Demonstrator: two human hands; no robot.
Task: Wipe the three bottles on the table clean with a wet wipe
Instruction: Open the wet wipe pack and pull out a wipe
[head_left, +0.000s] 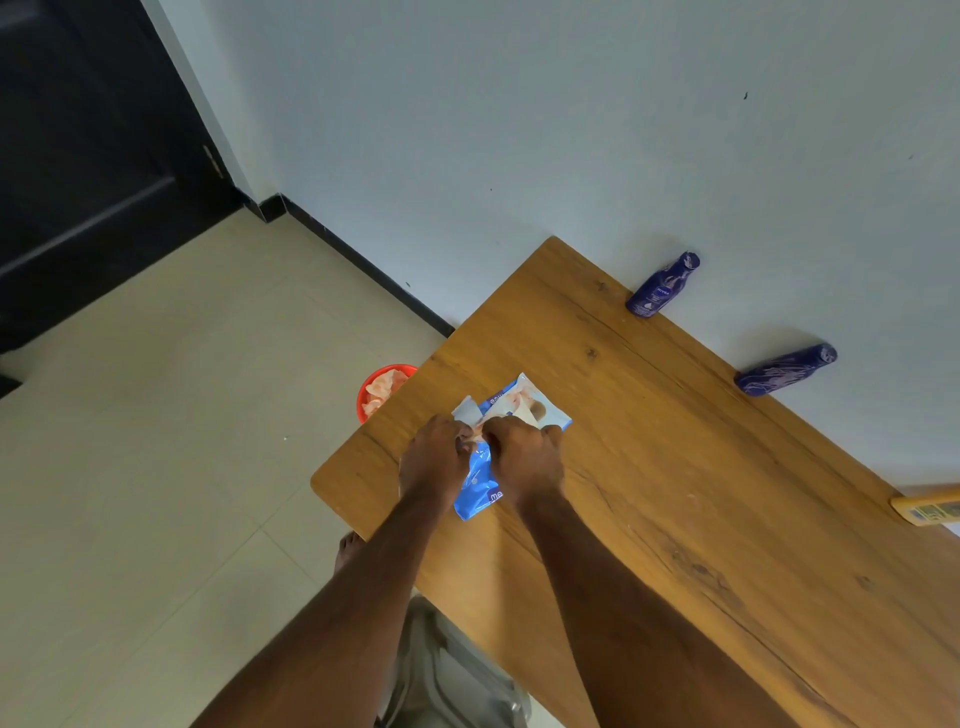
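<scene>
Reaching in from the lower edge of the frame, two bare forearms meet at the middle, where both hands work on a blue and white wet wipe pack (488, 467) lying flat on the wooden surface (675, 493) near its left corner. The left hand (434, 460) has its fingers curled down onto the pack's left side, and the right hand (524, 460) has its fingers curled at the opening in the pack's middle; the two hands sit knuckle to knuckle, touching or nearly so. A small peeled-back flap (467, 408) stands up just beyond the left hand. Whether a wipe is already pinched between the fingers cannot be told.

Left of the surface's edge, on the tiled floor, a red bin (382, 389) holds crumpled pale tissue.

Further off, along the surface's far edge against the pale wall, stand two dark blue bottles well apart from the pack: one (662, 286) in the upper right of centre, the other (784, 369) further right. At the right edge of the frame a yellow bottle (927, 506) shows only in part, cut off by the border.
</scene>
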